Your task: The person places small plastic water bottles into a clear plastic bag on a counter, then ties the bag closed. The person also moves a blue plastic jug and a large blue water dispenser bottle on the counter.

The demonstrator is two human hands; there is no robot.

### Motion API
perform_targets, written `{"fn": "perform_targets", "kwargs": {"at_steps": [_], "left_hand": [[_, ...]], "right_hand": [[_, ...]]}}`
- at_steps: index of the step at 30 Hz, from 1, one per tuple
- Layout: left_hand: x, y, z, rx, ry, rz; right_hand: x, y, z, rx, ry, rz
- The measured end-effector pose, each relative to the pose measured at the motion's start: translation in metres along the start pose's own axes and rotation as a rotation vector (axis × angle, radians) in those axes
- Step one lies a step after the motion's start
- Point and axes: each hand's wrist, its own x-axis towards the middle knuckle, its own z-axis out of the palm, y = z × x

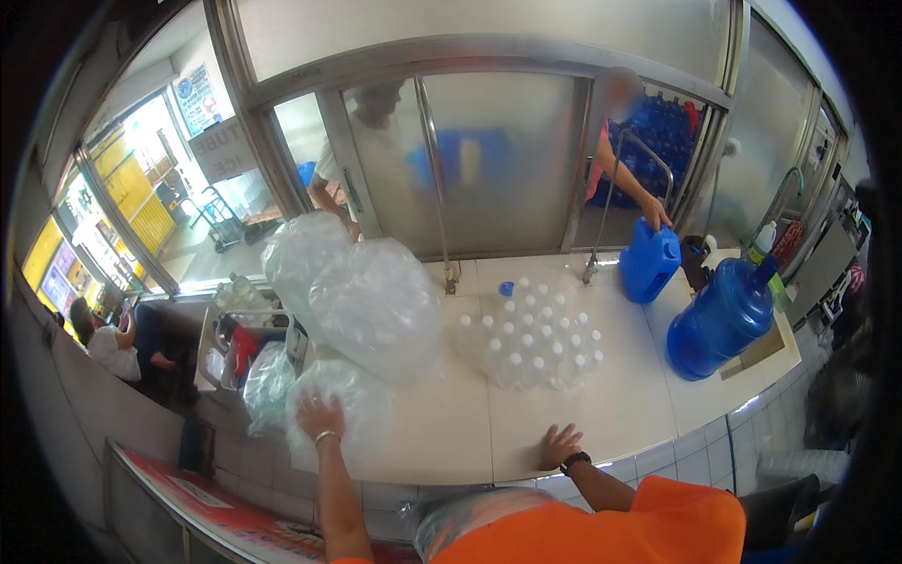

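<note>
My left hand (320, 416) rests with spread fingers on a small, puffed-out clear plastic bag (352, 391) near the counter's front left. Two larger inflated plastic bags, a front one (380, 310) and one behind it (303, 254), bulge beyond it. My right hand (560, 447) lies on the front edge of the tiled counter (451, 437), holding nothing. Past it stands a cluster of several small clear bottles with white caps (535, 335). A blue cap (506, 288) lies at the back of the cluster.
Another person's hand (655, 213) grips a blue jerrycan (648, 261) at the back right. A large blue water jug (722, 317) stands at the counter's right. Faucet pipes (449, 275) rise at the back. To the left is a bin of bags and bottles (208, 345). A second person's hand (351, 227) reaches behind the bags.
</note>
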Motion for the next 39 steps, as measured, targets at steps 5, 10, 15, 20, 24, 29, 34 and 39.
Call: {"fn": "perform_targets", "kwargs": {"at_steps": [5,10,15,20,24,29,34,39], "left_hand": [[-0.001,0.0,0.0,-0.009,-0.023,-0.017],[0.0,0.002,-0.002,0.003,-0.039,-0.036],[0.006,0.002,0.003,0.06,-0.032,-0.021],[0.013,-0.011,0.022,0.083,0.025,0.033],[0.019,-0.021,0.034,0.159,0.02,0.022],[0.03,-0.028,0.039,0.161,-0.041,0.101],[0.0,-0.024,0.039,0.012,-0.014,0.307],[-0.15,-0.017,0.024,-0.51,0.305,0.447]], "right_hand": [[0.007,0.0,0.007,-0.007,0.003,0.016],[0.014,-0.001,0.01,-0.029,-0.023,0.027],[0.009,0.0,0.003,-0.078,-0.046,-0.04],[0.002,0.002,0.003,0.049,-0.003,-0.039],[0.004,0.0,0.011,0.086,0.065,-0.017],[0.012,-0.001,0.019,0.048,0.098,0.019],[0.024,0.0,0.022,-0.104,0.116,-0.016],[0.014,-0.016,0.02,-0.096,0.062,-0.312]]}}
